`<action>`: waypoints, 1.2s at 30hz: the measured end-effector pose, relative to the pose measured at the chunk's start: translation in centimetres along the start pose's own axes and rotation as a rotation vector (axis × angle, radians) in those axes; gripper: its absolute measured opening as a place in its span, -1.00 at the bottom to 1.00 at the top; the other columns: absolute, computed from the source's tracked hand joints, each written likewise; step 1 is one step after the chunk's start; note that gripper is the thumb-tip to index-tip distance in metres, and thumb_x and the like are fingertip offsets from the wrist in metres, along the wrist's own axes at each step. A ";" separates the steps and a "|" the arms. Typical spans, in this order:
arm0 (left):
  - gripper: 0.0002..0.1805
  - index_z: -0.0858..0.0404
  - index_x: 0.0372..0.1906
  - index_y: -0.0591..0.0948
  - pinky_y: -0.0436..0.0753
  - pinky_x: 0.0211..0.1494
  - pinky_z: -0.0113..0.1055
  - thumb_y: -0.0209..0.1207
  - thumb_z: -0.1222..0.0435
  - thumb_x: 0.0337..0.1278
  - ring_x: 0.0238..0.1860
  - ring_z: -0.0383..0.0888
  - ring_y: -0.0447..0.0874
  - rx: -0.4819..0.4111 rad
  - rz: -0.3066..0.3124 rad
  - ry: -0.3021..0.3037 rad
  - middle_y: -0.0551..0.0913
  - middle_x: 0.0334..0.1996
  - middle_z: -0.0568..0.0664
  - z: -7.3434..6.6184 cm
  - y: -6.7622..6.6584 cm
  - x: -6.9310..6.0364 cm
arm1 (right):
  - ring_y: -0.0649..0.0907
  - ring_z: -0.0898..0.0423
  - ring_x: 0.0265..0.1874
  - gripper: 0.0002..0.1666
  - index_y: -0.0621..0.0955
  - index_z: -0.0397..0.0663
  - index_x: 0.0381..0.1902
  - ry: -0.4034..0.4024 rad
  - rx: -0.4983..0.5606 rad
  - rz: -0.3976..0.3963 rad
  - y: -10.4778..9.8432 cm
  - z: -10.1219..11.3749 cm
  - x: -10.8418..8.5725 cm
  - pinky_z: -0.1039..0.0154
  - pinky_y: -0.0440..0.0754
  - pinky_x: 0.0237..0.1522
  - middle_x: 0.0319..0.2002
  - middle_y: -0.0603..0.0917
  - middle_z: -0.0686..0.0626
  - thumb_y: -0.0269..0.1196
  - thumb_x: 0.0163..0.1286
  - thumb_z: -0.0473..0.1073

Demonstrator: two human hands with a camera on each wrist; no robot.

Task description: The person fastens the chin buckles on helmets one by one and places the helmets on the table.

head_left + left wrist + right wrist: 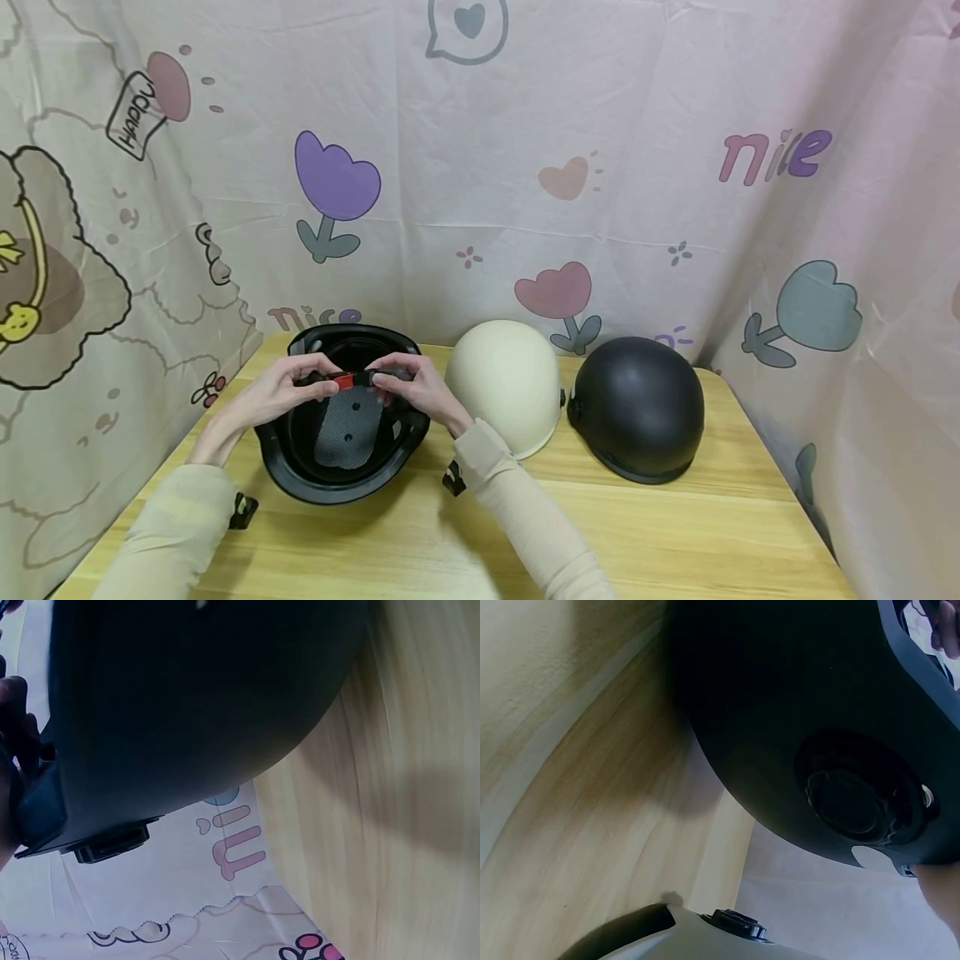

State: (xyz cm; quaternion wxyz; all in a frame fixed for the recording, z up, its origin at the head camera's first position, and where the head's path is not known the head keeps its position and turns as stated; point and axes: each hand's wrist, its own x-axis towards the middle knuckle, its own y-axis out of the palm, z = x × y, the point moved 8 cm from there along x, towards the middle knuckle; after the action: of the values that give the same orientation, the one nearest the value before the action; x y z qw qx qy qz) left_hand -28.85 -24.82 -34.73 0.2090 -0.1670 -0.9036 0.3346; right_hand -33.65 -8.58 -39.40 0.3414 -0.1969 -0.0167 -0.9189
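On the table (675,533) we have, from left to right, the upturned helmet (348,437), the middle helmet (502,387) near it, and the end helmet (637,408) just beside the middle one; over the upturned helmet's opening we see the buckle (352,380), between the left hand (273,396) and the right hand (422,390); behind the table, and along its left and right sides, hangs the curtain (480,167).

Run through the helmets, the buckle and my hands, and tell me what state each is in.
Left black helmet: turned over, inside facing up
Cream helmet: dome up on the table
Right black helmet: dome up on the table
Red and black buckle: ends together; can't tell if latched
Left hand: pinching buckle's red end
Right hand: pinching its black end
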 end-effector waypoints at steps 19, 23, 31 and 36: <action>-0.87 0.12 -0.09 0.68 0.62 -0.24 -0.40 0.24 0.34 0.33 -0.31 -0.30 0.62 -0.016 0.040 0.021 0.69 -0.25 -0.10 -0.1 0.4 0.2 | 0.68 -0.36 -0.41 -0.76 0.69 -0.45 -0.05 0.018 -0.032 -0.043 -0.2 0.3 -0.3 -0.30 0.69 -0.21 -0.29 0.70 -0.53 0.27 0.41 -0.35; -0.86 0.15 -0.07 0.69 0.66 -0.15 -0.41 0.23 0.35 0.34 -0.25 -0.32 0.64 -0.038 0.060 0.022 0.69 -0.23 -0.15 -0.2 0.6 0.2 | 0.72 0.11 -0.50 -0.77 0.71 -0.39 -0.06 0.021 -0.076 -0.047 -0.2 0.2 -0.1 -0.11 0.76 -0.29 -0.31 0.73 -0.48 0.29 0.40 -0.34; -0.84 0.15 -0.04 0.69 0.67 -0.17 -0.40 0.22 0.34 0.35 -0.27 -0.20 0.68 -0.018 0.054 0.017 0.69 -0.22 -0.10 -0.1 0.5 0.2 | 0.69 0.27 -0.50 -0.77 0.71 -0.37 -0.05 0.017 -0.091 -0.037 -0.1 0.0 -0.1 -0.05 0.77 -0.30 -0.30 0.73 -0.47 0.29 0.40 -0.32; -0.81 0.17 0.00 0.69 0.64 -0.19 -0.37 0.19 0.30 0.39 -0.30 -0.29 0.64 0.003 0.045 -0.016 0.70 -0.24 -0.08 0.1 0.5 0.1 | 0.69 -0.18 -0.43 -0.77 0.70 -0.37 -0.04 0.012 -0.084 -0.040 -0.1 0.1 -0.1 -0.05 0.77 -0.30 -0.30 0.71 -0.46 0.26 0.43 -0.33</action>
State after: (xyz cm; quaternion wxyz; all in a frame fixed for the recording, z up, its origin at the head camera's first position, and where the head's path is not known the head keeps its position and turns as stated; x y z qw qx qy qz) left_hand -28.88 -24.52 -35.09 0.1943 -0.1842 -0.9007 0.3421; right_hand -33.62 -8.46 -39.35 0.3143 -0.2049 0.0199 -0.9267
